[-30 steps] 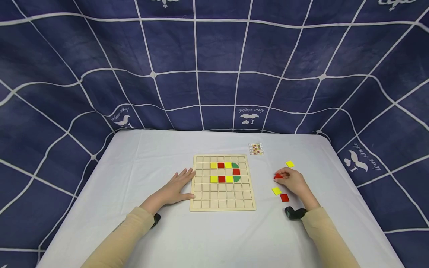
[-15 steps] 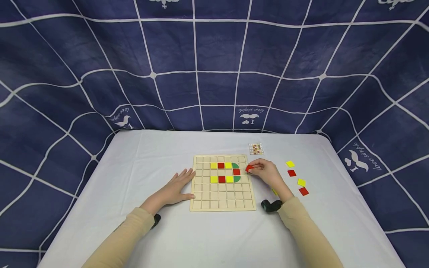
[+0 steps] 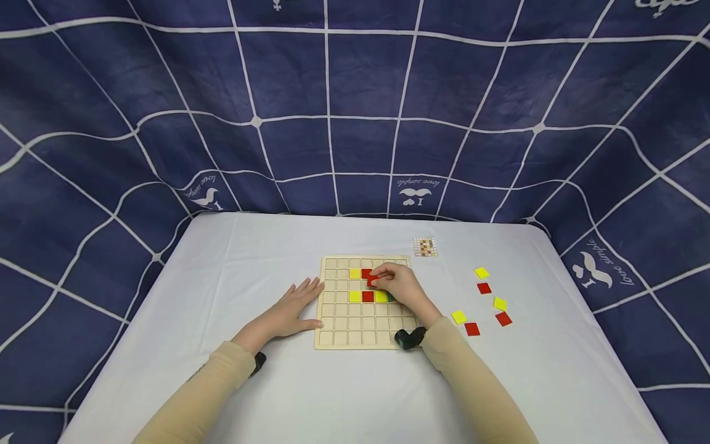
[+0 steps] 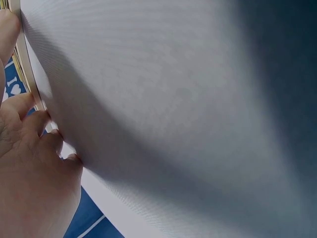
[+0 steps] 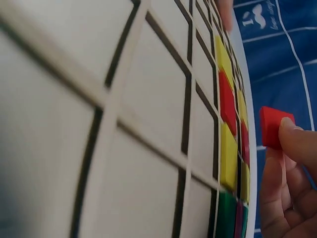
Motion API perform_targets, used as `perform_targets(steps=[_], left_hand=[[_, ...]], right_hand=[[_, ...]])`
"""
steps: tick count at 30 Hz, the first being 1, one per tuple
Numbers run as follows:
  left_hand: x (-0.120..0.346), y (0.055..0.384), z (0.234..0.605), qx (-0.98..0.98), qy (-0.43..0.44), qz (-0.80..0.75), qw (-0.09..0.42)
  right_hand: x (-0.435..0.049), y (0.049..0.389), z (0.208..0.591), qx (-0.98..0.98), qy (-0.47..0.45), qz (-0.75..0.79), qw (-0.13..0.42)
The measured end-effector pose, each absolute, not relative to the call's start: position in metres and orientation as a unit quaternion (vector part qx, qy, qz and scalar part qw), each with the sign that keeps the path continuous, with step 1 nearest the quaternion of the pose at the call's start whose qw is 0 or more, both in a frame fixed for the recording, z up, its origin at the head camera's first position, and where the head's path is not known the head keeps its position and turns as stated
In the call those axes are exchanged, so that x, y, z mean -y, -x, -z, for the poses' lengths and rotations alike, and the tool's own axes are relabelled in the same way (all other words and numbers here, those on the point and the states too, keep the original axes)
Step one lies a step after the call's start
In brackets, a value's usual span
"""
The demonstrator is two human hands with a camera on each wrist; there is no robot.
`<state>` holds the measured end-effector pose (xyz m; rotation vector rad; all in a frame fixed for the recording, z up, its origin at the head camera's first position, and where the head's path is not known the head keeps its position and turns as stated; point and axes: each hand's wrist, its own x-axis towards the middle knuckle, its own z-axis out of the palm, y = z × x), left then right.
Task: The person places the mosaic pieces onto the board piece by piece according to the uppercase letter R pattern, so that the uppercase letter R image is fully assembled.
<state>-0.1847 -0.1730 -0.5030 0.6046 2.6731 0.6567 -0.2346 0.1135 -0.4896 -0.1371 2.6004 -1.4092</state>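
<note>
My right hand [image 3: 400, 285] pinches a red square tile [image 5: 271, 127] between thumb and fingers, held over the upper middle of the wooden grid board [image 3: 346, 324]. Set in the board's cells are yellow tiles [image 3: 354, 296] and red tiles [image 3: 368, 296]. Most of the green pieces [image 5: 226, 213] are hidden behind the right hand in the head view. My left hand [image 3: 286, 312] lies flat with fingers spread, its fingertips and thumb touching the board's left edge. In the left wrist view, the left hand's fingers [image 4: 37, 121] rest along that edge.
Right of the board lie several loose tiles, among them a yellow tile [image 3: 458, 317] and a red tile [image 3: 472, 329]. A small pattern card [image 3: 425, 247] sits beyond the board's upper right corner. Blue gridded cloth [image 3: 363, 148] hangs around the white table [image 3: 266, 394].
My right hand picked up a red tile from the right side and carried it left over the board. Several loose tiles came into sight where it was. The left hand stayed put.
</note>
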Motion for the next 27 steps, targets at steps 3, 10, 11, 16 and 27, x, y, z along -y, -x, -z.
perform_targets(steps=[3,10,11,16,27], left_hand=[[0.172,0.185,0.503,-0.937,-0.211,-0.225,0.163],[0.172,0.186,0.504,-0.939,-0.207,-0.223,0.164],[0.172,0.186,0.504,-0.939,-0.207,-0.223,0.163],[0.172,0.186,0.504,-0.938,-0.21,-0.224,0.159],[0.171,0.187,0.504,-0.938,-0.209,-0.224,0.162]], right_hand=[[-0.103,0.235,0.489,-0.878,0.057,0.465,0.095],[-0.086,0.238,0.49,-0.89,0.081,0.44,0.087],[-0.085,0.238,0.491,-0.892,0.086,0.436,0.086],[-0.079,0.24,0.492,-0.897,0.1,0.423,0.082],[-0.073,0.24,0.489,-0.915,0.104,0.382,0.079]])
